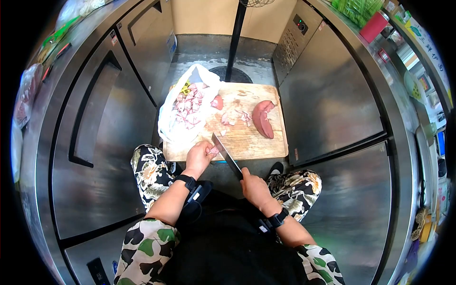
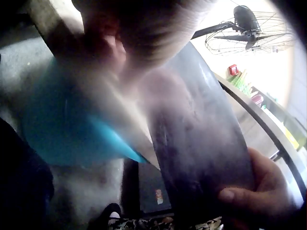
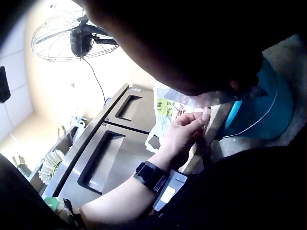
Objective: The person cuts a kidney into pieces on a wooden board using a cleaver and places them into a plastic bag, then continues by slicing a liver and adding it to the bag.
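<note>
A wooden cutting board (image 1: pixel 247 142) lies on the floor between steel cabinets. My left hand (image 1: pixel 199 156) pinches a small pink meat piece (image 1: pixel 213 150) at the board's near edge. My right hand (image 1: pixel 254 187) grips the handle of a cleaver (image 1: pixel 225 153), whose blade points up-left toward that piece. In the left wrist view the dark cleaver blade (image 2: pixel 201 143) fills the middle, with the right hand (image 2: pixel 261 196) below it. A large red meat slab (image 1: pixel 262 118) and several cut cubes (image 1: pixel 237 117) lie on the board. A white plastic bag (image 1: pixel 187 107) holds more cubes. The left hand (image 3: pixel 184 132) appears in the right wrist view.
Stainless steel fridge cabinets (image 1: pixel 95 142) flank me on both sides (image 1: pixel 332 109). A blue basin (image 3: pixel 261 115) sits under the board. A standing fan (image 3: pixel 74 40) is behind, its pole (image 1: pixel 236 38) beyond the board. My knees in floral trousers (image 1: pixel 152 171) frame the board.
</note>
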Action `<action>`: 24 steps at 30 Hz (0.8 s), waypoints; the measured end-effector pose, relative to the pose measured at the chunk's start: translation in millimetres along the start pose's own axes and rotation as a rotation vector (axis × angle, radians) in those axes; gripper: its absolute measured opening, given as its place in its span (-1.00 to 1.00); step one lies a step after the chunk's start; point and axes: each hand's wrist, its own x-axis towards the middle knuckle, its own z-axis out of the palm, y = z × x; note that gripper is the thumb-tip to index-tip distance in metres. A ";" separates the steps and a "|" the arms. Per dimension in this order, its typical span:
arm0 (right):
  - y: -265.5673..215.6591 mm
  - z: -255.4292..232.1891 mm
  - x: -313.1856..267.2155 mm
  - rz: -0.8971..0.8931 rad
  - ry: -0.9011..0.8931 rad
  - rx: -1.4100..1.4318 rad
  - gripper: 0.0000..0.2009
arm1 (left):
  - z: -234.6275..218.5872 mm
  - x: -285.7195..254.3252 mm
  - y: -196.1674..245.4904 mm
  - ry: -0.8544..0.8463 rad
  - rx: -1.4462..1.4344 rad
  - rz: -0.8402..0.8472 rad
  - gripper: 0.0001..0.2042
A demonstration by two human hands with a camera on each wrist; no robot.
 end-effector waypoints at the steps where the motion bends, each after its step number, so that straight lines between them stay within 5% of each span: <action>1: -0.2 0.1 0.0 -0.001 0.002 -0.007 -0.78 | -0.1 0.1 0.8 0.014 0.017 0.020 -0.77; 24: -8.9 -12.2 8.7 -0.037 -0.102 -0.179 -0.80 | -0.3 5.3 -1.0 -0.009 -0.004 -0.064 -0.81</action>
